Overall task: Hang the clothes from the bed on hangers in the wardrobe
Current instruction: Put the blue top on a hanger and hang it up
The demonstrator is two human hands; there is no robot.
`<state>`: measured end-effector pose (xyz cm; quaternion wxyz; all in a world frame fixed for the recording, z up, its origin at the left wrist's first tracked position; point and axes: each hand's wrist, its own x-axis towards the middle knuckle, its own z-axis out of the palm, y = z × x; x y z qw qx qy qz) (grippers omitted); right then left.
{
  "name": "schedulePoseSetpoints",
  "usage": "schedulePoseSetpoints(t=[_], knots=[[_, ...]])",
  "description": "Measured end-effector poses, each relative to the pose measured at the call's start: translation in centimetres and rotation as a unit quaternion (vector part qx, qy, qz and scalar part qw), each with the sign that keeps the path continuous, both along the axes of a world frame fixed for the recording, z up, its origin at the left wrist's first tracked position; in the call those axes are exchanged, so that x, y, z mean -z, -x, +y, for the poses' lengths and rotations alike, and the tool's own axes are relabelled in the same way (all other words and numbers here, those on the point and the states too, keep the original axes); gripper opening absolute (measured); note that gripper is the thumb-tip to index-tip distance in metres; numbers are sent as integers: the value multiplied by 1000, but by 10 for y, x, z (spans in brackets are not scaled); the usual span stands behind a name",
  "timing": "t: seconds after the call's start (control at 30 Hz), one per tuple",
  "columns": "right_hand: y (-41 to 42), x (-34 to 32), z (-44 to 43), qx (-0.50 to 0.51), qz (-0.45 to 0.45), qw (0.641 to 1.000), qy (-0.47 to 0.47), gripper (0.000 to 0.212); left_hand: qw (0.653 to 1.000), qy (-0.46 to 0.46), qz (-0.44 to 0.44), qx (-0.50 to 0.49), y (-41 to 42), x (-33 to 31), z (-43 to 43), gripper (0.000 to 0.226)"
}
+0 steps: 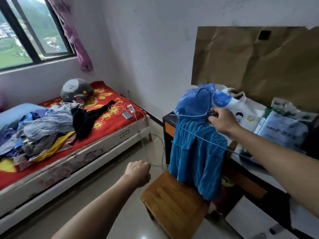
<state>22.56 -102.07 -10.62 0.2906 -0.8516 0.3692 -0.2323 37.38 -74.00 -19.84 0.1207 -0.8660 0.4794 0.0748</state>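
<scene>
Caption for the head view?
Right hand holds a hanger bearing a blue garment; left hand fisted; clothes piled on bed.

2 hands (138,171) (222,120), 1 hanger (189,115), 1 chair (172,200), 1 bed (110,121) (w/ 1 clothes heap (43,131)).

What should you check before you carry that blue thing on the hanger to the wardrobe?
1. Grip: the right hand holds the blue hanger: ok.
2. Level: the blue garment hangs from a tilted hanger: not ok.
3. Spare hand: the left hand is a fist holding nothing: ok.
4. Hem clear of the wooden chair: cannot tell.
5. Wardrobe open: cannot tell, out of view.
</scene>
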Motion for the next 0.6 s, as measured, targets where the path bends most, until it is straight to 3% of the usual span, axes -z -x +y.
schedulePoseSetpoints(t=[0.13, 0.2, 0.3, 0.43, 0.6], knots=[[-21, 4, -49, 81, 16, 997, -7, 45, 999, 4, 4, 51, -53, 9, -65, 17], [-37, 5, -76, 135, 33, 990, -3, 51, 997, 9, 7, 72, -85, 10, -96, 18], [-57, 4, -112, 209, 23, 977, -26, 51, 994, 9, 11, 104, -129, 9, -140, 22], [-70, 8, -149, 292, -70, 951, -79, 36, 989, 10, 28, 142, -173, 8, -202, 24], [-71, 19, -182, 345, -117, 927, -92, 27, 984, 41, 117, 130, -185, 26, -269, 27]])
